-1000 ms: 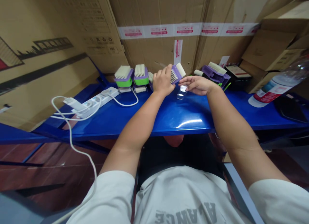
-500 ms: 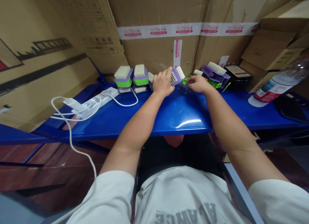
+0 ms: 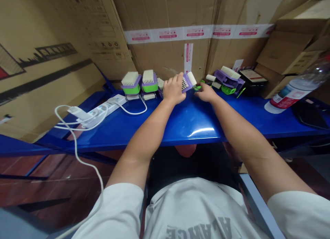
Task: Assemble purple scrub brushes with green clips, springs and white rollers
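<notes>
My left hand (image 3: 174, 90) is closed around a purple brush head (image 3: 189, 82), its rows of pale bristles turned sideways and a white block (image 3: 191, 77) at its end. To the right of it, my right hand (image 3: 206, 93) has its fingers bent around a small green plastic part (image 3: 197, 88); the fingertips partly cover it. Left of my left hand stand two purple and green brushes with white bristles, the nearer brush (image 3: 150, 81) and the outer brush (image 3: 131, 83). Another pale bristled brush (image 3: 160, 83) is mostly hidden behind my left hand.
Right of my hands, a purple and green brush assembly (image 3: 229, 80) and a white roller (image 3: 211, 77) lie on the blue table (image 3: 180, 123). Beyond are a black box (image 3: 254, 81), a water bottle (image 3: 291, 91) and an open carton (image 3: 286, 53). A power strip (image 3: 101, 111) with white cables lies left.
My right hand has moved slightly left and down, and the clear plastic piece by its fingers no longer shows. My left hand keeps hold of the purple brush head.
</notes>
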A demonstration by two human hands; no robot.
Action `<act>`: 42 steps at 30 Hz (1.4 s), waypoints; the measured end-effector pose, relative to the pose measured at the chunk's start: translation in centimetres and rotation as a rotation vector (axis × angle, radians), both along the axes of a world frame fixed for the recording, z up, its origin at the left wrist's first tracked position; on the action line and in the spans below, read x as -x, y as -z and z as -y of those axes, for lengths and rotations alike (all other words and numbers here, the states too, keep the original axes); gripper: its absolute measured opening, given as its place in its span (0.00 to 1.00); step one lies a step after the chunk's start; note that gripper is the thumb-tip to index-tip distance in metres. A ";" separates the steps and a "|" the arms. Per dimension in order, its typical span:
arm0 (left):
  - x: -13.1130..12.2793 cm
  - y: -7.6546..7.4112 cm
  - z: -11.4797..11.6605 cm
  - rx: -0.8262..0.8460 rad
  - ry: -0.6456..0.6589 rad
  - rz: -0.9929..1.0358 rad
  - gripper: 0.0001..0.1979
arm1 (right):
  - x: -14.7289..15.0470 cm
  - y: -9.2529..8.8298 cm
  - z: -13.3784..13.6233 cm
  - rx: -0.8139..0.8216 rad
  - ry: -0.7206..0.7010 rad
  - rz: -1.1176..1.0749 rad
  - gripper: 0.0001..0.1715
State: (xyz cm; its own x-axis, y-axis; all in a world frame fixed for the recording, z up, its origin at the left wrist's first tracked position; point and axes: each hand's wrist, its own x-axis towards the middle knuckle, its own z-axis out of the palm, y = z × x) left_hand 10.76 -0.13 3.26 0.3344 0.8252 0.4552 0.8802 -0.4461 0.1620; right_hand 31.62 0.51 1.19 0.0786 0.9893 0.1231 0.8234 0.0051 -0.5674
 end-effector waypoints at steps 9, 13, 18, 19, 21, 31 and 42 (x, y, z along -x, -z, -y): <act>0.0 0.0 0.1 0.010 0.041 -0.037 0.53 | -1.2 -1.8 -0.3 -0.117 0.180 -0.804 0.50; 0.1 0.2 0.0 -0.008 0.055 -0.041 0.54 | -0.8 -2.2 0.1 -0.134 0.104 -0.717 0.52; 0.1 0.4 -0.2 -0.011 0.061 -0.068 0.52 | -0.2 -2.2 0.5 -0.137 0.051 -0.596 0.52; 0.1 0.4 -0.2 -0.012 0.061 -0.072 0.52 | 0.0 -2.2 0.6 -0.135 0.051 -0.623 0.52; 0.0 0.4 -0.2 -0.012 0.060 -0.080 0.51 | 0.3 -2.2 0.8 -0.130 0.046 -0.656 0.52; 0.0 0.2 0.0 -0.004 0.074 -0.086 0.49 | 0.5 -1.9 1.0 -0.077 -0.041 -0.765 0.53; 0.0 0.0 0.2 0.014 0.083 -0.120 0.46 | -1.3 1.5 -2.5 -0.168 -0.186 -1.040 0.43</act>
State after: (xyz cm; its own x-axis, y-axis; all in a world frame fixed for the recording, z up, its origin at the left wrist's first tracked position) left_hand 10.81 -0.32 3.22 0.4528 0.7986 0.3965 0.8540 -0.5162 0.0644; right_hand 32.92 2.97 -0.29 0.0729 0.9732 0.2183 -0.0864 0.2242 -0.9707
